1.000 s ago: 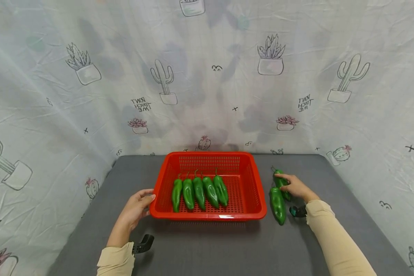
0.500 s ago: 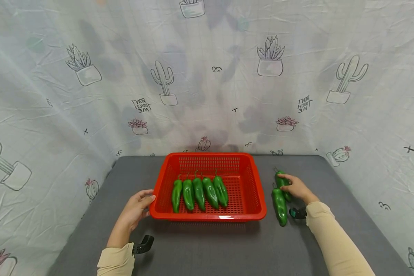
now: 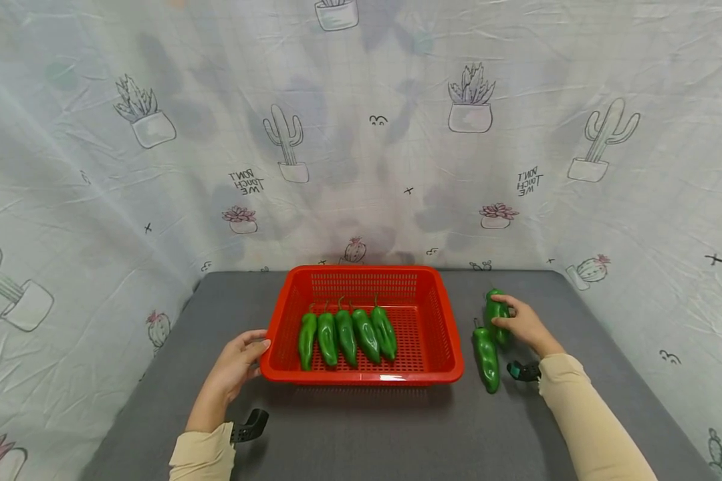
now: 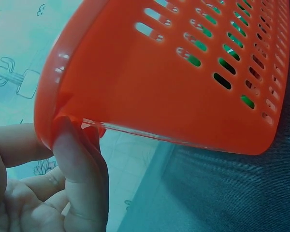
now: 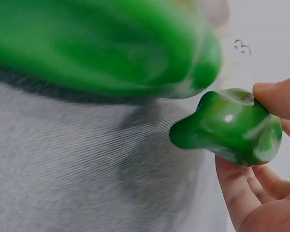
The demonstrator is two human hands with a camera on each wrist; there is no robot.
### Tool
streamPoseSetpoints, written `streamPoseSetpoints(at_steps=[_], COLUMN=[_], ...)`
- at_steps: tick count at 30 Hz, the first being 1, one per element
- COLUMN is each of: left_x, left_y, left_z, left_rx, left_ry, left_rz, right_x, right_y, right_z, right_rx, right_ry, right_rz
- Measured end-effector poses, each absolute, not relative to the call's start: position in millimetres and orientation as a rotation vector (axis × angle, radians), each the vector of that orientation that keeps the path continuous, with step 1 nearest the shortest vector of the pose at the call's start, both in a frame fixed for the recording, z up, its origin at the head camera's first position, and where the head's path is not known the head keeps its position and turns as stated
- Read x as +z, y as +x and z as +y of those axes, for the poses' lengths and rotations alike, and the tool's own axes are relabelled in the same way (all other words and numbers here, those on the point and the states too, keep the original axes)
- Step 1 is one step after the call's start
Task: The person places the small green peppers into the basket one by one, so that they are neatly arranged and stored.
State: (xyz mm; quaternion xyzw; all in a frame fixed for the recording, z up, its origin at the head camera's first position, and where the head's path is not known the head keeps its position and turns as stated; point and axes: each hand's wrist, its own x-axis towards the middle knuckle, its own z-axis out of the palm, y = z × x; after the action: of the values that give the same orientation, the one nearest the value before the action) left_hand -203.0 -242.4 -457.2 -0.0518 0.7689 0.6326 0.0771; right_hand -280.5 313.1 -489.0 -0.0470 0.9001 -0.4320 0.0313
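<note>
My left hand (image 3: 233, 362) pinches the left rim of a red plastic basket (image 3: 361, 378); in the left wrist view the thumb and fingers (image 4: 79, 169) close on its edge. Several green chili peppers (image 3: 347, 337) lie side by side inside, stems to the back. On the right, my right hand (image 3: 526, 329) holds another green chili pepper (image 5: 232, 128) between thumb and fingertips, seen end-on in the right wrist view. One more green chili pepper (image 3: 487, 359) lies on the table just left of that hand, and looms large at the top of the right wrist view.
A grey table (image 3: 361, 434) carries everything. Pale cloth (image 3: 361, 147) printed with cacti hangs behind and at both sides. Each wrist wears a dark camera strap, the left one (image 3: 249, 427) near the basket's front left corner.
My right hand has shifted slightly right and back with the pepper it holds, which now stands straighter and apart from the other one. The left hand stays at the basket rim.
</note>
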Motion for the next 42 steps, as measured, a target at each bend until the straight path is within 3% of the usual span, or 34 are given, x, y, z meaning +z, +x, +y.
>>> streamPoseSetpoints(at_steps=[29,42], left_x=[-455,-455], left_y=[-205,-204], left_z=[-243,-244], left_rx=[1.932,1.925], left_ry=[-0.15,-0.13], left_rz=[2.272,2.271], right_x=[-405,-394], right_y=[-280,-282], right_z=[245,182], right_rx=[-1.514,-1.49], right_ry=[-0.471,-0.492], right_rz=[2.699,2.624])
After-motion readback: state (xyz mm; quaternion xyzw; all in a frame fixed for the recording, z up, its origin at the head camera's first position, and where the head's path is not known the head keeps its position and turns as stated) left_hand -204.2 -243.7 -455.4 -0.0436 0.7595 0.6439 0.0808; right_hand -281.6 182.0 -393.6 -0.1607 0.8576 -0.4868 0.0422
